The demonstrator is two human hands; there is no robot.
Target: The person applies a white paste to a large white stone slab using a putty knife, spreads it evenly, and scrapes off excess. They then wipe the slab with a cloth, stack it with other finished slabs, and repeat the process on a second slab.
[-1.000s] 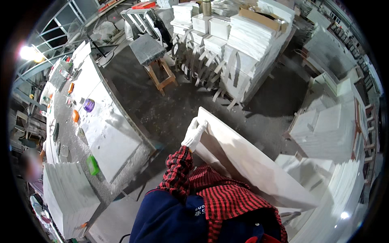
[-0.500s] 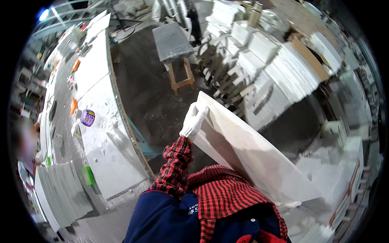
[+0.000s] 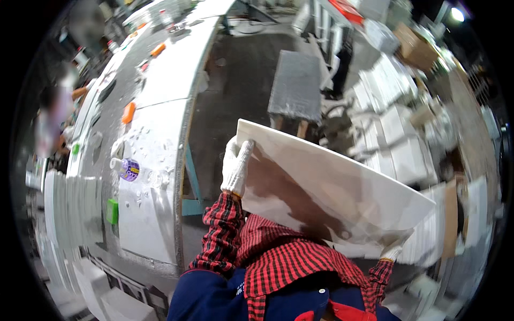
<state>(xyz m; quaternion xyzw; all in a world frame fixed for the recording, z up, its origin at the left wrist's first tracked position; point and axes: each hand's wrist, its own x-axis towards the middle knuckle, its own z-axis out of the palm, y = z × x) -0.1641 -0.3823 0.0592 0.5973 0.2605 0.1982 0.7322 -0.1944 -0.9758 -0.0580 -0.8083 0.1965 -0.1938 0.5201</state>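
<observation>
Gloved hands (image 3: 236,168) at opposite edges of white panel (image 3: 332,187).

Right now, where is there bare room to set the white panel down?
Both hands, left hand and right hand, hold the white panel. The long white workbench is bare between the orange block and purple-labelled bottle. The stacked white panels on the right are crowded.

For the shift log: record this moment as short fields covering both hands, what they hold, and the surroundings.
Left hand: white knit glove, grip on the panel's left edge
Right hand: gloved, at the panel's lower right corner, mostly hidden
Held item: large white glossy panel, tilted, carried against the chest
Left side: long white workbench with orange block and green block
Right side: stacked white slabs
</observation>
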